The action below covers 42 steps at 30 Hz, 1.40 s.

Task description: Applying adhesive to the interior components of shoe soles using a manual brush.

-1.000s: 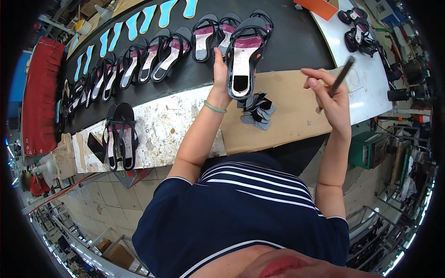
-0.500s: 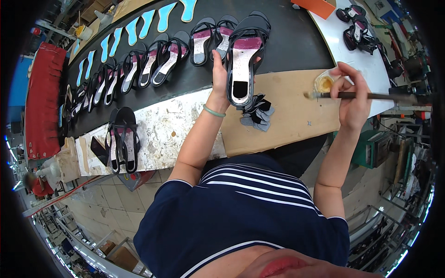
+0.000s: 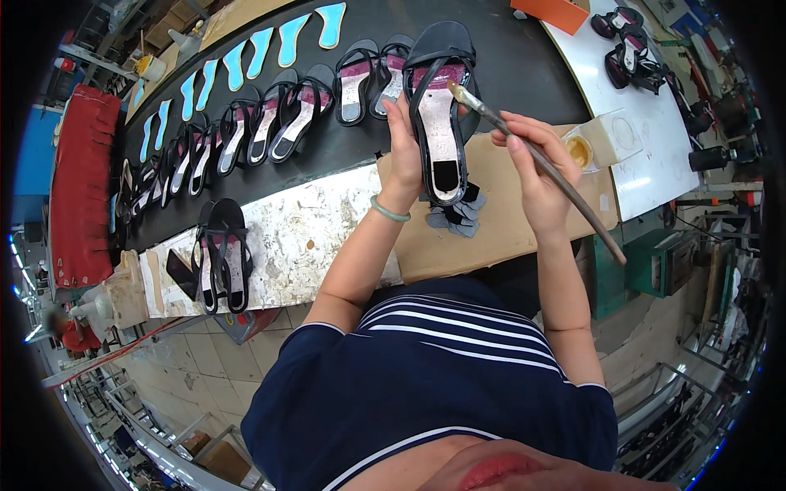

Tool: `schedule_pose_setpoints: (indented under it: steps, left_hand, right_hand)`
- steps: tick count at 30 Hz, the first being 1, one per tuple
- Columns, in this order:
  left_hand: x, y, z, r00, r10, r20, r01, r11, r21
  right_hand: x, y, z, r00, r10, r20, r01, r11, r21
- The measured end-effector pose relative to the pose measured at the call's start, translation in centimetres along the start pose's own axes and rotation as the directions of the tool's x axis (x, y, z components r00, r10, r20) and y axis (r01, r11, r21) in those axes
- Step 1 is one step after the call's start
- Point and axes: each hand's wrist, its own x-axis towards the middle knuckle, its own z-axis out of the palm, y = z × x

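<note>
My left hand is wrapped round the side of a black strappy sandal, held tilted with its toe away from me. Its footbed is pale, with a purple patch towards the toe and a black square at the heel. In my right hand is a brush with a long dark handle. The brush tip meets the purple patch, near the straps. Beside the right hand stands a whitish container with yellowish paste in its round opening. Small grey and black pieces lie partly under the sandal.
A cardboard sheet covers the near table, next to a stained white board bearing two sandals. Beyond, several sandals and blue insole pieces line the black surface. More sandals sit at far right.
My right hand has swung left from beside the paste container, bringing the brush tip onto the sandal's footbed. The left hand and sandal have shifted slightly right.
</note>
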Motion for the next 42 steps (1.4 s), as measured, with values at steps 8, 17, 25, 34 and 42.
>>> schedule_pose_setpoints:
  steps: [8,17,25,34,42]
  left_hand:
    - [-0.2,-0.3,0.2,1.000,-0.006,-0.005,0.005,0.998,-0.061]
    - [-0.8,0.2,0.4,0.999,-0.010,-0.041,0.009,0.999,-0.036]
    - [-0.7,0.3,0.2,0.997,-0.065,-0.052,0.061,0.994,-0.087]
    - [-0.5,0.6,0.6,0.998,-0.055,-0.007,0.054,0.992,-0.113]
    - [-0.7,0.3,0.1,0.997,-0.073,-0.035,0.070,0.992,-0.101]
  right_hand:
    - [0.6,2.0,2.2,0.994,-0.095,-0.045,0.092,0.993,-0.073]
    - [0.2,3.1,3.8,0.992,-0.113,-0.046,0.108,0.988,-0.107]
    - [0.7,3.2,3.8,0.991,-0.132,0.027,0.133,0.988,-0.081]
    - [1.0,3.0,3.8,0.982,-0.186,-0.039,0.175,0.966,-0.190]
    - [1.2,2.8,4.0,0.985,-0.167,0.052,0.172,0.975,-0.138]
